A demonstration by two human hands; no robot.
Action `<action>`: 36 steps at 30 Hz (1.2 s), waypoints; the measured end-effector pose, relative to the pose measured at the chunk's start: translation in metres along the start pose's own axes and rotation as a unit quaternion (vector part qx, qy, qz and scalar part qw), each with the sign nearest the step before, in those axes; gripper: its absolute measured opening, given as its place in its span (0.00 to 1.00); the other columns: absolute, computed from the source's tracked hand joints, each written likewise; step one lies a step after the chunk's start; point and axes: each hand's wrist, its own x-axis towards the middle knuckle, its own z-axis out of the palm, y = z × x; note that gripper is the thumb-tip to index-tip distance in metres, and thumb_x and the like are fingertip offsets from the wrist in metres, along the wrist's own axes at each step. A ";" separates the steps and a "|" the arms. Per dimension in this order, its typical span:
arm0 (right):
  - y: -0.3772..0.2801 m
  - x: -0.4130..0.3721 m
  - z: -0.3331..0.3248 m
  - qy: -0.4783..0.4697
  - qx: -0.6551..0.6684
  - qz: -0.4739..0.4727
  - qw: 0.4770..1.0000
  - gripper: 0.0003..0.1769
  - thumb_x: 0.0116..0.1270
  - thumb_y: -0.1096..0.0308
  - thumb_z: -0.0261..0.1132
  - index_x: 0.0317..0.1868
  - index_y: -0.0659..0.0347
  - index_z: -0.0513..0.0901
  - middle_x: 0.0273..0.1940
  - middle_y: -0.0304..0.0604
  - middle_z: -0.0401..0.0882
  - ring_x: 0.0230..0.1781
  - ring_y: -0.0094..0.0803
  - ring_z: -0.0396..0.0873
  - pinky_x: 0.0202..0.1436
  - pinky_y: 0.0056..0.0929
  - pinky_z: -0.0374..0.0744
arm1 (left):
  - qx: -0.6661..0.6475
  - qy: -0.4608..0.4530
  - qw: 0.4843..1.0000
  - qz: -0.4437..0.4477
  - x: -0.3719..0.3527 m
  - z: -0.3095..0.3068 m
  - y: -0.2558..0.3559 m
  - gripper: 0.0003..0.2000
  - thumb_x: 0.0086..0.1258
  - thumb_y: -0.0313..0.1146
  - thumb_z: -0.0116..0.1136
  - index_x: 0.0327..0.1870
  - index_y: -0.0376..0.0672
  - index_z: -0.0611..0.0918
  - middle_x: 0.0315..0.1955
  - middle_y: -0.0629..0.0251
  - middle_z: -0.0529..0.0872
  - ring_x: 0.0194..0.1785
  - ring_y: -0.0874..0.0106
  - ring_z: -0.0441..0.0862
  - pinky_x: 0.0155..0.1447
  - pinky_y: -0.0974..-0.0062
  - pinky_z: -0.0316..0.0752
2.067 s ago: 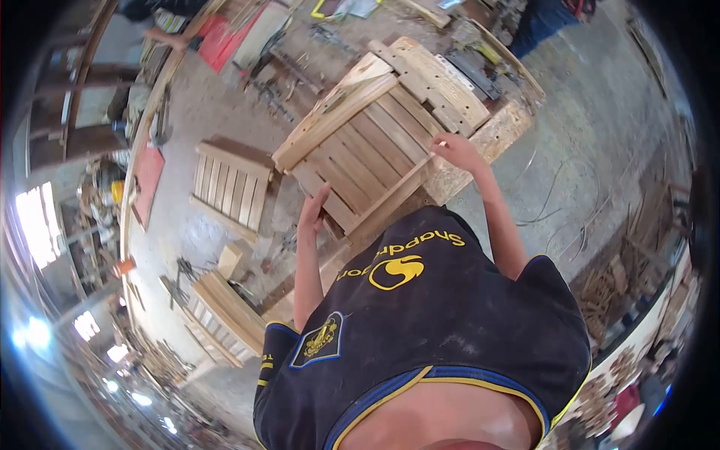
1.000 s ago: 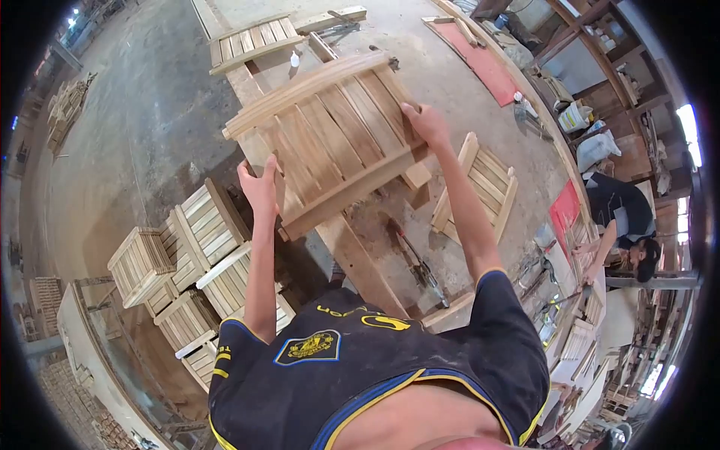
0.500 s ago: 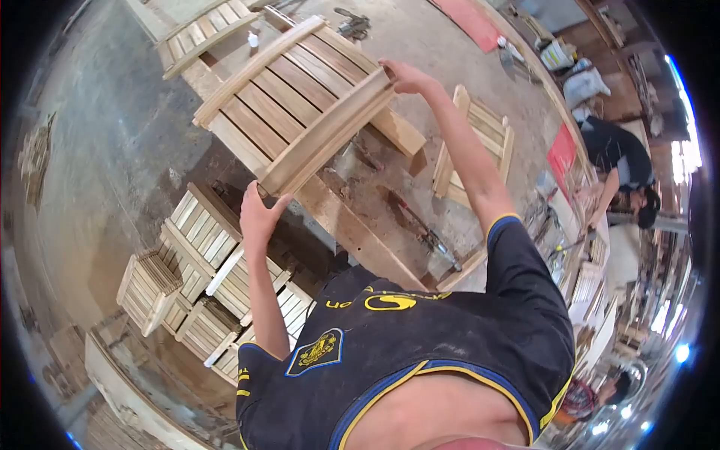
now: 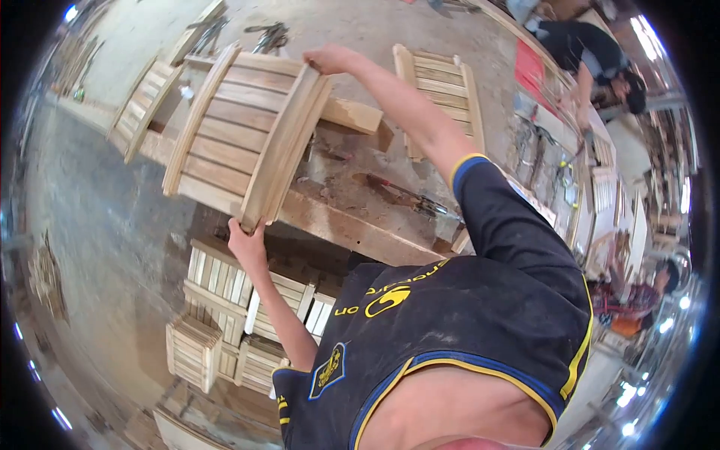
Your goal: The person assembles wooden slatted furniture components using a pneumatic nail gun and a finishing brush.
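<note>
A slatted wooden panel (image 4: 236, 127), with several slats between two long rails, lies over a wooden beam (image 4: 345, 229). At the lower end of its near rail (image 4: 277, 142), my left hand (image 4: 247, 244) has its fingers wrapped round the corner. My right hand (image 4: 334, 60) grips the opposite, upper end of the same rail. Under the panel's right side a short wood block (image 4: 351, 116) sticks out. Close to the beam, a long tool with red handles (image 4: 409, 196), perhaps a clamp, lies on the floor.
Slatted panels are stacked (image 4: 225, 315) at lower left. Another panel (image 4: 442, 97) lies right of my right arm, and one more (image 4: 146, 105) beyond the held panel. Metal clamps (image 4: 268, 36) sit at the top. A person in a dark shirt (image 4: 581, 49) bends over work at upper right.
The panel appears turned and further left in the view, its near rail now steeper. Both hands keep their grip on the rail's ends. The whole view has rotated with my head.
</note>
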 end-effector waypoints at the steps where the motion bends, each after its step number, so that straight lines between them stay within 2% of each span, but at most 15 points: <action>1: 0.003 0.001 0.003 0.002 -0.006 -0.001 1.000 0.16 0.56 0.70 0.62 0.47 0.51 0.76 0.36 0.47 0.82 0.39 0.49 0.80 0.40 0.44 0.76 | 0.004 -0.015 1.000 -0.003 0.002 -0.002 0.001 0.21 0.52 0.36 0.72 0.39 0.35 0.73 0.29 0.46 0.80 0.34 0.50 0.78 0.41 0.60 0.72; 7: 0.010 -0.057 0.017 0.184 0.116 0.108 0.970 0.38 0.49 0.64 0.68 0.62 0.58 0.66 0.42 0.58 0.81 0.46 0.51 0.79 0.47 0.46 0.78 | 0.096 0.039 0.993 0.053 -0.007 0.004 -0.007 0.29 0.51 0.43 0.72 0.49 0.34 0.76 0.44 0.48 0.77 0.51 0.50 0.72 0.54 0.57 0.68; 10: 0.007 -0.168 0.053 0.315 0.202 0.027 0.927 0.22 0.51 0.66 0.63 0.48 0.63 0.75 0.41 0.53 0.79 0.41 0.48 0.78 0.44 0.42 0.76 | 0.119 0.255 0.958 0.048 -0.028 0.014 0.033 0.28 0.59 0.45 0.68 0.55 0.36 0.73 0.47 0.52 0.76 0.51 0.56 0.74 0.53 0.59 0.72; 11: -0.035 -0.235 0.019 0.228 0.246 0.167 0.927 0.15 0.51 0.65 0.62 0.39 0.62 0.74 0.37 0.50 0.78 0.38 0.46 0.77 0.40 0.41 0.74 | 0.146 0.272 0.947 0.084 -0.027 0.027 0.036 0.24 0.61 0.42 0.66 0.53 0.37 0.74 0.44 0.55 0.77 0.43 0.59 0.76 0.46 0.63 0.74; 16: -0.072 -0.524 0.166 0.188 0.186 0.439 0.859 0.12 0.63 0.60 0.56 0.38 0.59 0.77 0.34 0.49 0.76 0.36 0.48 0.76 0.38 0.44 0.75 | -0.139 -0.237 0.938 0.210 -0.044 0.174 0.137 0.22 0.65 0.39 0.60 0.55 0.35 0.73 0.30 0.57 0.79 0.32 0.64 0.76 0.39 0.67 0.73; 17: -0.082 -0.582 0.181 0.097 -0.021 0.327 0.940 0.10 0.64 0.62 0.53 0.35 0.58 0.77 0.33 0.50 0.75 0.35 0.46 0.76 0.38 0.44 0.75 | -0.124 -0.327 0.915 0.200 -0.045 0.215 0.148 0.26 0.64 0.42 0.60 0.59 0.36 0.70 0.33 0.54 0.80 0.36 0.60 0.78 0.42 0.65 0.74; 18: -0.105 -0.635 0.200 0.135 -0.023 0.384 0.913 0.09 0.63 0.64 0.53 0.28 0.57 0.77 0.28 0.50 0.74 0.32 0.42 0.77 0.37 0.42 0.76 | -0.099 -0.415 0.885 0.188 -0.048 0.256 0.154 0.31 0.64 0.45 0.60 0.63 0.36 0.68 0.37 0.52 0.82 0.40 0.57 0.80 0.45 0.64 0.75; 19: -0.129 -0.670 0.190 0.167 0.125 0.501 0.840 0.10 0.61 0.63 0.56 0.28 0.58 0.79 0.28 0.50 0.76 0.32 0.44 0.78 0.38 0.41 0.77 | -0.049 -0.333 0.898 0.284 -0.053 0.327 0.143 0.36 0.63 0.48 0.59 0.67 0.38 0.60 0.40 0.49 0.82 0.43 0.53 0.80 0.48 0.61 0.75; 20: -0.161 -0.685 0.176 0.198 0.121 0.706 0.670 0.11 0.57 0.62 0.60 0.31 0.62 0.81 0.32 0.50 0.80 0.34 0.45 0.79 0.38 0.40 0.77 | 0.000 -0.242 0.895 0.375 -0.053 0.377 0.137 0.42 0.63 0.52 0.59 0.72 0.40 0.53 0.43 0.45 0.82 0.47 0.49 0.81 0.51 0.57 0.75; 22: -0.205 -0.723 0.147 0.307 0.122 0.759 0.561 0.13 0.56 0.62 0.62 0.34 0.62 0.82 0.31 0.51 0.81 0.34 0.48 0.80 0.36 0.40 0.77 | 0.069 -0.306 0.879 0.358 -0.058 0.380 0.191 0.44 0.63 0.53 0.57 0.72 0.41 0.48 0.46 0.40 0.80 0.49 0.46 0.79 0.53 0.53 0.73; 25: -0.245 -0.712 0.107 0.402 0.072 0.820 0.401 0.11 0.56 0.63 0.61 0.32 0.62 0.83 0.27 0.51 0.81 0.30 0.45 0.81 0.34 0.40 0.77 | 0.130 -0.372 0.864 0.314 -0.047 0.389 0.220 0.47 0.64 0.54 0.55 0.73 0.42 0.39 0.48 0.35 0.78 0.49 0.42 0.78 0.54 0.48 0.72; 29: -0.212 -0.695 0.151 0.406 0.079 0.824 0.387 0.12 0.55 0.63 0.61 0.32 0.63 0.82 0.28 0.52 0.81 0.29 0.43 0.81 0.33 0.38 0.77 | 0.079 -0.388 0.871 0.292 -0.044 0.391 0.214 0.49 0.61 0.52 0.58 0.73 0.44 0.38 0.44 0.36 0.80 0.45 0.41 0.79 0.50 0.49 0.75; 31: -0.167 -0.656 0.170 0.372 0.226 0.765 0.475 0.12 0.56 0.63 0.61 0.35 0.63 0.83 0.28 0.46 0.83 0.28 0.37 0.82 0.31 0.34 0.78 | 0.038 -0.357 0.884 0.300 -0.043 0.395 0.199 0.49 0.60 0.51 0.59 0.73 0.45 0.40 0.41 0.37 0.82 0.44 0.41 0.80 0.49 0.50 0.75; 34: -0.098 -0.551 0.143 0.354 0.538 0.598 0.477 0.22 0.63 0.47 0.63 0.45 0.57 0.81 0.34 0.37 0.82 0.29 0.25 0.78 0.30 0.27 0.77 | 0.010 -0.296 0.913 0.280 -0.054 0.363 0.209 0.50 0.56 0.50 0.61 0.73 0.45 0.42 0.41 0.37 0.82 0.45 0.42 0.80 0.50 0.53 0.76; 36: -0.078 -0.479 0.118 0.437 0.689 0.480 0.323 0.31 0.62 0.39 0.61 0.54 0.56 0.75 0.45 0.44 0.80 0.38 0.31 0.79 0.42 0.33 0.78 | -0.055 -0.328 0.903 0.271 -0.063 0.349 0.206 0.49 0.55 0.50 0.63 0.73 0.46 0.47 0.44 0.35 0.80 0.49 0.43 0.79 0.54 0.54 0.74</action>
